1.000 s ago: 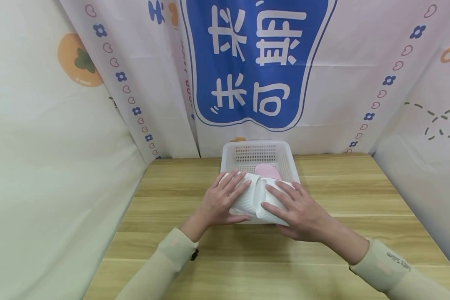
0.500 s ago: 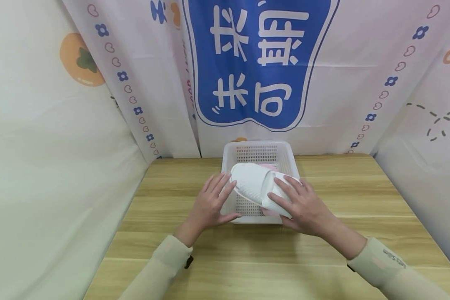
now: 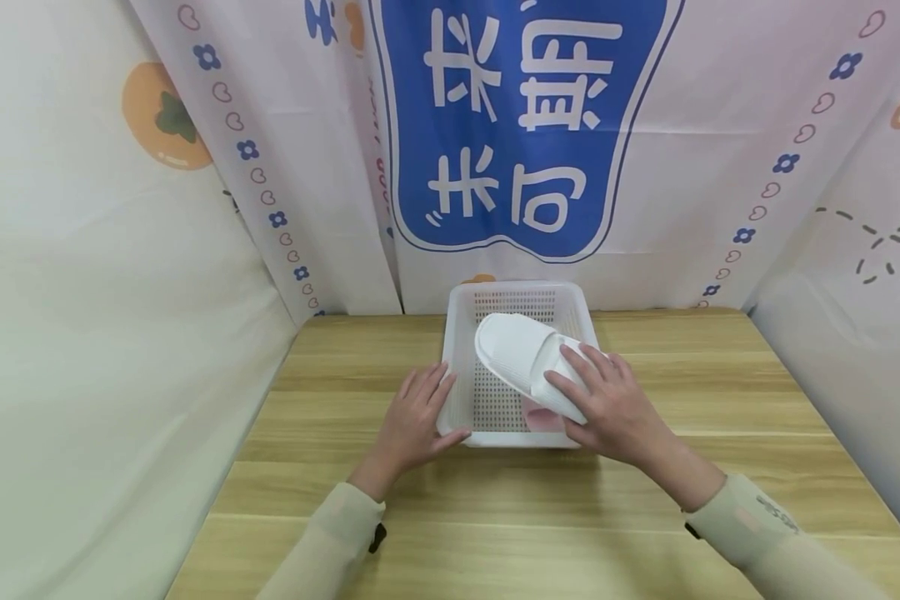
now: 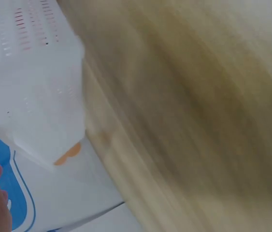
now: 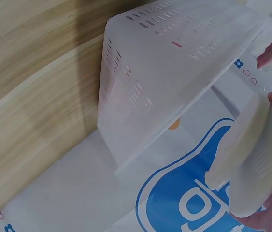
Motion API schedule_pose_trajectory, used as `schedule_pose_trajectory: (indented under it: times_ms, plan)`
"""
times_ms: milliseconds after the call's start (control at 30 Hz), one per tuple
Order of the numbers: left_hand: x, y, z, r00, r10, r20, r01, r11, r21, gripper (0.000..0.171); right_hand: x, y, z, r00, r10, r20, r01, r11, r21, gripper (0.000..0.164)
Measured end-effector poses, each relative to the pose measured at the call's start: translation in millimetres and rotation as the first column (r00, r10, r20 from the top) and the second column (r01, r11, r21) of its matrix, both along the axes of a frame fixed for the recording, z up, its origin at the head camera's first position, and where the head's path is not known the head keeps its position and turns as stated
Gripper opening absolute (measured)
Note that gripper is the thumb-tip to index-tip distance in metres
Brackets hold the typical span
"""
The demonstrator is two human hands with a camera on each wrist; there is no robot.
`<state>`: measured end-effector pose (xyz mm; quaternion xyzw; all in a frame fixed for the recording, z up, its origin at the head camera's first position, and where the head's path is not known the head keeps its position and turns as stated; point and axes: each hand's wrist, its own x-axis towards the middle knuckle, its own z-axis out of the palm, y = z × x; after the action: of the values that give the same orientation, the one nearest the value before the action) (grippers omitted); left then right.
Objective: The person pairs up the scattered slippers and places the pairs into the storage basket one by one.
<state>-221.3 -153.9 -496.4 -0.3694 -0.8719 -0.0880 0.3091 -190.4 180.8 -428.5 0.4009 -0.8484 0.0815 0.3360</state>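
A white slipper (image 3: 521,354) with a ribbed upper is tilted over the basket, its toe toward the back left. My right hand (image 3: 607,404) grips its heel end, fingers across the top and thumb underneath. In the right wrist view the slipper (image 5: 244,150) shows its thick sole edge above the basket's rim. Below it, inside the white plastic basket (image 3: 459,333), lies a pink object (image 3: 543,418), mostly hidden by the slipper. My left hand (image 3: 412,421) is at the basket's front left corner, fingers extended at the left rim and thumb by the front rim.
The basket stands at the back of a wooden table (image 3: 450,533), close to a printed cloth backdrop (image 3: 682,183). Pale cloth walls flank the table on both sides. Its side (image 4: 29,82) has rows of slots.
My left hand has let go of the slipper and moved left to the basket's rim. The slipper, in my right hand, has turned and its toe has swung up and right.
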Motion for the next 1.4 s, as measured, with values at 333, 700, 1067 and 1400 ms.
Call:
schedule_pose_trajectory:
  times_ms: [333, 700, 1067, 1400]
  plan:
    - [2.3, -2.8, -9.8, 0.983, 0.097, 0.156, -0.085, 0.993, -0.079, 0.098, -8.5, -5.3, -7.2, 0.996, -0.086, 0.024, 0.087, 0.996, -0.037, 0.069]
    - [3.3, -2.9, -12.1, 0.961, 0.127, 0.247, -0.101, 0.988, -0.114, 0.101, -19.7, -19.2, -9.0, 0.986, -0.154, 0.066, 0.158, 0.985, -0.062, 0.075]
    - [1.9, -3.2, -16.5, 0.963, 0.124, 0.238, -0.099, 0.989, -0.114, 0.1, -30.4, -33.6, -14.1, 0.956, -0.262, 0.132, 0.267, 0.964, -0.021, 0.076]
    - [4.5, -3.1, -14.7, 0.964, 0.125, 0.235, -0.101, 0.988, -0.115, 0.099, -42.3, -56.1, -15.8, 0.917, -0.328, 0.226, 0.346, 0.937, -0.043, 0.068]
